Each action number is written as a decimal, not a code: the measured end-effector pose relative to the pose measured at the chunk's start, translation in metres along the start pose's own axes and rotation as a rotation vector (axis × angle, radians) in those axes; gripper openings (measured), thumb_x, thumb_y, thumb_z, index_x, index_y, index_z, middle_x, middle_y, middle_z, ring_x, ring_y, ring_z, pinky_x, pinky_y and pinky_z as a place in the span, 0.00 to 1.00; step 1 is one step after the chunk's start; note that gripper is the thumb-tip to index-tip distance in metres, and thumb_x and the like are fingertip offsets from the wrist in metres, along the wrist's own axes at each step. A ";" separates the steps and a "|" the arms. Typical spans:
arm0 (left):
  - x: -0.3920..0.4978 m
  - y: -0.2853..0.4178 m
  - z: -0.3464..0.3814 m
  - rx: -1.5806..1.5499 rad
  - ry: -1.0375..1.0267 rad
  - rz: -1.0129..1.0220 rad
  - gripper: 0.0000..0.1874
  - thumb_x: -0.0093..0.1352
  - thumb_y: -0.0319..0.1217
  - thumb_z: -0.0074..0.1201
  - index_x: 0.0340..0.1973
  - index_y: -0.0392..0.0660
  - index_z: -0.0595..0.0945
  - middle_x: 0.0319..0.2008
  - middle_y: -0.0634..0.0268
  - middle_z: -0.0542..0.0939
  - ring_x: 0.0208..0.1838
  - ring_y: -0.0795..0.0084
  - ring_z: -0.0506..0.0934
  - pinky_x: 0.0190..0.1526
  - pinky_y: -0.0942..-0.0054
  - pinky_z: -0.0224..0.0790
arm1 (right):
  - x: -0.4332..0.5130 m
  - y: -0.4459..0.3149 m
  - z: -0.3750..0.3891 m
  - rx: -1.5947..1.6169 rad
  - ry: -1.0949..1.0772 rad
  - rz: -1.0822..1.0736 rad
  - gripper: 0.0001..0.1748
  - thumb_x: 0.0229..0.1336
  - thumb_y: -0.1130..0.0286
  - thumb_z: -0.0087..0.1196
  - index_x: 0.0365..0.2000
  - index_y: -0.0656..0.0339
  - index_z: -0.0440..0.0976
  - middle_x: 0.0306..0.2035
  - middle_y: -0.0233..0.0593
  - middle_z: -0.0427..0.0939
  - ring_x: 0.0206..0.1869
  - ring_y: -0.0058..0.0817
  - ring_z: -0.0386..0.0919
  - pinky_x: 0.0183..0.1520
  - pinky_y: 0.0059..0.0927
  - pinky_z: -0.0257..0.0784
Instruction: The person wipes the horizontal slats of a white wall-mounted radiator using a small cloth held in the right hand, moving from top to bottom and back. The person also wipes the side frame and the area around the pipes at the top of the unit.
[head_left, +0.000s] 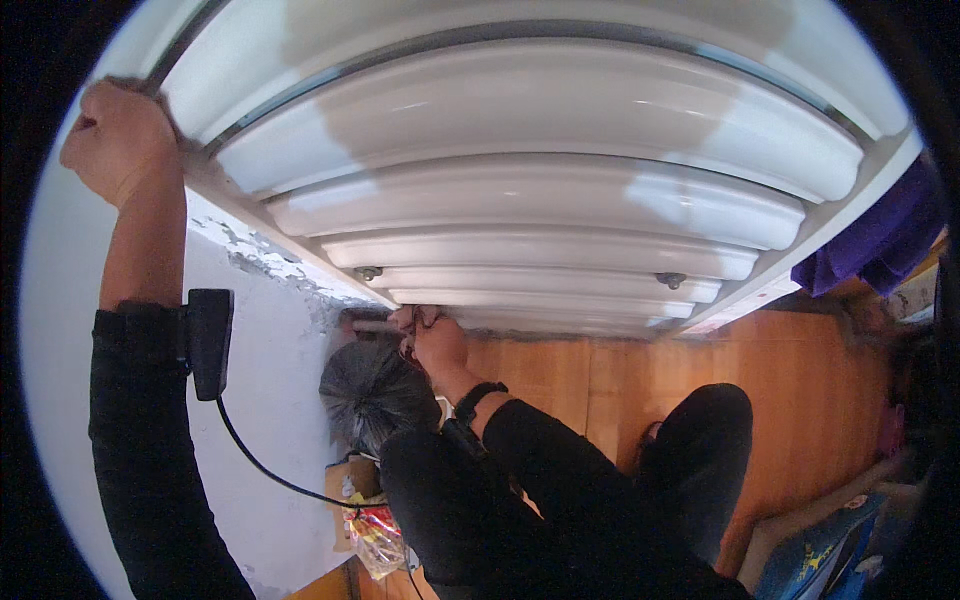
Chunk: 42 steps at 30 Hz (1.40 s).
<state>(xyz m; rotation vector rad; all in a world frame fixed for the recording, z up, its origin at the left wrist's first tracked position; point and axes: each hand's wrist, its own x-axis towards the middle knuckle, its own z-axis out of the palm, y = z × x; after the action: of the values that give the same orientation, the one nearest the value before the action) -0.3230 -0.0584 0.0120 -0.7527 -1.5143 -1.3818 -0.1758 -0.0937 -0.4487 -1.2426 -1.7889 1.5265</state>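
A white slatted panel (525, 187), which looks like a louvred door or shutter, stands right before me, with two small metal fittings (367, 273) on its lower slats. My left hand (124, 142) is bent at the panel's left edge, high up; its fingertips are hidden, and whether it grips the edge does not show. Low down, at the panel's bottom left corner, my right hand (435, 337) touches or holds something beside a pipe-like piece; what lies in its fingers is too small to tell. A black device with a cable (211, 343) is strapped to my left forearm.
A black plastic bag (375, 390) sits under my right hand by the white wall (262, 375) with peeling paint. Below it are a cardboard box (337, 487) and a clear-and-red packet (375, 532). Purple cloth (877, 232) hangs at right; a blue bag (817, 547) lies lower right.
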 end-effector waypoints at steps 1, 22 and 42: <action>0.000 0.000 0.000 -0.002 -0.002 -0.013 0.28 0.82 0.43 0.49 0.41 0.28 0.91 0.36 0.38 0.92 0.43 0.44 0.92 0.53 0.44 0.83 | 0.002 0.002 0.000 -0.207 -0.009 -0.070 0.26 0.80 0.51 0.56 0.44 0.66 0.88 0.40 0.62 0.91 0.47 0.64 0.90 0.49 0.61 0.85; 0.005 -0.011 0.008 0.014 -0.014 -0.050 0.30 0.79 0.47 0.47 0.40 0.27 0.88 0.39 0.39 0.90 0.46 0.42 0.89 0.59 0.49 0.80 | -0.046 0.130 -0.246 1.009 0.626 0.134 0.20 0.81 0.63 0.57 0.58 0.69 0.82 0.48 0.51 0.88 0.45 0.48 0.86 0.46 0.47 0.81; 0.005 -0.014 0.002 -0.009 -0.026 -0.083 0.27 0.80 0.44 0.50 0.35 0.34 0.92 0.34 0.45 0.92 0.38 0.51 0.89 0.51 0.48 0.80 | -0.030 0.160 -0.277 1.247 0.785 0.056 0.10 0.84 0.69 0.48 0.49 0.57 0.79 0.34 0.34 0.81 0.31 0.32 0.80 0.29 0.37 0.75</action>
<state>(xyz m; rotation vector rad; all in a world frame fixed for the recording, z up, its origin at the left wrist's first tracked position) -0.3383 -0.0597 0.0111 -0.7225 -1.5758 -1.4463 0.1170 0.0175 -0.5206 -0.9447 -0.1582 1.4232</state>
